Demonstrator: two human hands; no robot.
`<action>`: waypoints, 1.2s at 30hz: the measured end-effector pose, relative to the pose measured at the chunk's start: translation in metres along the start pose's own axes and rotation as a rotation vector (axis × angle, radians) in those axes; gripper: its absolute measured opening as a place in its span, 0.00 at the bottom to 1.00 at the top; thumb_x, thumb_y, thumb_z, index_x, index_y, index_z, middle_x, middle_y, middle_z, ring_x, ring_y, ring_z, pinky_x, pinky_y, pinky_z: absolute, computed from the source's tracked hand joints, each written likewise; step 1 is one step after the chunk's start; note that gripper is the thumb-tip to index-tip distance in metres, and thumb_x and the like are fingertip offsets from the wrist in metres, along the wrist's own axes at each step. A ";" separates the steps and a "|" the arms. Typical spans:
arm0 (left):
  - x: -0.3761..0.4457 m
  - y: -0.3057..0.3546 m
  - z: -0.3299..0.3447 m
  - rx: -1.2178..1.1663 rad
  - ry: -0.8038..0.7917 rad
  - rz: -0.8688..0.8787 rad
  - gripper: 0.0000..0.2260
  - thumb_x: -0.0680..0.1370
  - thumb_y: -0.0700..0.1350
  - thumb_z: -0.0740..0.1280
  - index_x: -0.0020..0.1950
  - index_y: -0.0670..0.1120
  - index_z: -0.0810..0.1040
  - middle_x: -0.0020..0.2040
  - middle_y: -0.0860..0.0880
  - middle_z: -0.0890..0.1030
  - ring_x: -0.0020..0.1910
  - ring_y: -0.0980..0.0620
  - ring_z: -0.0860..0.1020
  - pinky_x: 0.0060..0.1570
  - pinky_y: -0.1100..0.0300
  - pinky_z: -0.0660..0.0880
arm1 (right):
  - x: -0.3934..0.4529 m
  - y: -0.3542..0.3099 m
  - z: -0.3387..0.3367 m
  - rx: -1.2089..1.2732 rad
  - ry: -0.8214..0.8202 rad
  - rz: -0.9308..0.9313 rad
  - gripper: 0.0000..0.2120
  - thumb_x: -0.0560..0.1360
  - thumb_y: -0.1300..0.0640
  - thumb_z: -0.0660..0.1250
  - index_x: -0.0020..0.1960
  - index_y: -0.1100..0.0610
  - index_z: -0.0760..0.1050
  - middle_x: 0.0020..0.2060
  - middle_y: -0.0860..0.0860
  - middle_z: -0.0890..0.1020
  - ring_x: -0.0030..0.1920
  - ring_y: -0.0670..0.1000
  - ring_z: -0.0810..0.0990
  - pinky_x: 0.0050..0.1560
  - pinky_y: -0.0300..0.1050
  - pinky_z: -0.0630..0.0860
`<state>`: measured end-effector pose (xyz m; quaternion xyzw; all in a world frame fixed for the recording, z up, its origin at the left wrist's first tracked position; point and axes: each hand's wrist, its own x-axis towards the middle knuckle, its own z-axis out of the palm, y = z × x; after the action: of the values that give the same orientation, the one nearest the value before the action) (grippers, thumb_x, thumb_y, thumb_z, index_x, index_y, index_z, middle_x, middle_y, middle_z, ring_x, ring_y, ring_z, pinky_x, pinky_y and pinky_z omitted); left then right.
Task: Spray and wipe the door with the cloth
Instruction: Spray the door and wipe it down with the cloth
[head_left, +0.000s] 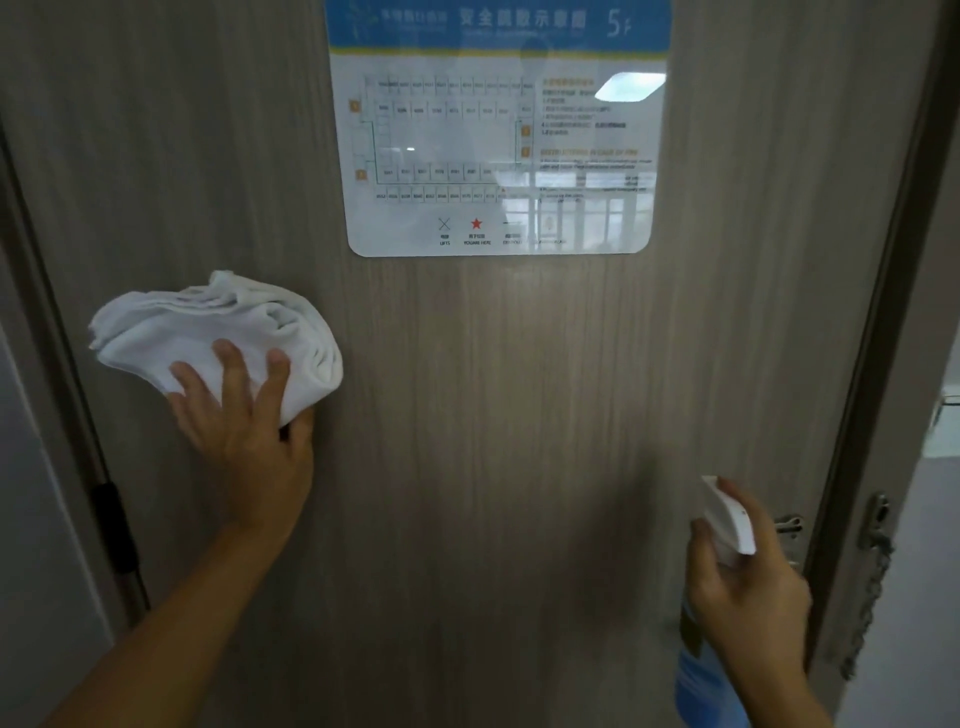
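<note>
— What's hard to make out here?

— The bottle (709, 670) mostly. Its blue body runs off the bottom edge and the right hand (748, 587) covers the neck, so only the white spray head shows above the fingers. The sign (498, 130) is cut off at the top, glare and reflections wash out its right half, and the small print is unreadable. The handle (787, 527) peeks out behind the right hand, mostly hidden.

— Count things for me.

— One door (493, 415), one cloth (218, 332), one bottle, one sign, two hands.

— How are the hands set?

— The left hand (244, 415) presses the bunched white cloth flat against the door's left side, below and left of the sign, fingers spread over it and the thumb tucked under its edge. The right hand is curled around the bottle's neck, low on the right, near the door edge.

— Anything else around?

— A dark hinge (111, 525) at the left frame, and a metal latch plate (875, 525) on the right frame.
</note>
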<state>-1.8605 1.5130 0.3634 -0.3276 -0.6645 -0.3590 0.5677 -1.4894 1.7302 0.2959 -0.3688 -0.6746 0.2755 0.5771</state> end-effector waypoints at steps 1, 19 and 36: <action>0.001 -0.003 -0.002 0.012 -0.003 0.006 0.25 0.85 0.50 0.62 0.81 0.50 0.62 0.82 0.38 0.58 0.80 0.27 0.50 0.76 0.29 0.48 | -0.007 -0.005 0.009 0.014 -0.040 -0.038 0.26 0.76 0.58 0.70 0.71 0.41 0.70 0.44 0.51 0.84 0.41 0.52 0.84 0.51 0.53 0.82; -0.060 -0.067 -0.047 -0.271 -0.075 -0.536 0.32 0.84 0.55 0.61 0.84 0.45 0.52 0.84 0.46 0.49 0.83 0.48 0.44 0.81 0.46 0.47 | -0.133 -0.093 0.131 0.566 -0.530 -0.366 0.31 0.73 0.70 0.73 0.72 0.51 0.73 0.64 0.36 0.80 0.57 0.36 0.82 0.57 0.29 0.75; -0.098 0.138 0.039 -0.219 -0.061 -0.792 0.26 0.83 0.60 0.52 0.80 0.69 0.45 0.84 0.38 0.43 0.81 0.30 0.41 0.75 0.27 0.44 | -0.045 -0.005 0.032 0.488 -0.359 -0.237 0.27 0.76 0.69 0.69 0.71 0.49 0.74 0.64 0.38 0.81 0.63 0.41 0.80 0.63 0.36 0.76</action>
<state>-1.7508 1.6155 0.2771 -0.1153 -0.7137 -0.6085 0.3274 -1.5192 1.6925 0.2677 -0.0841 -0.7180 0.4204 0.5483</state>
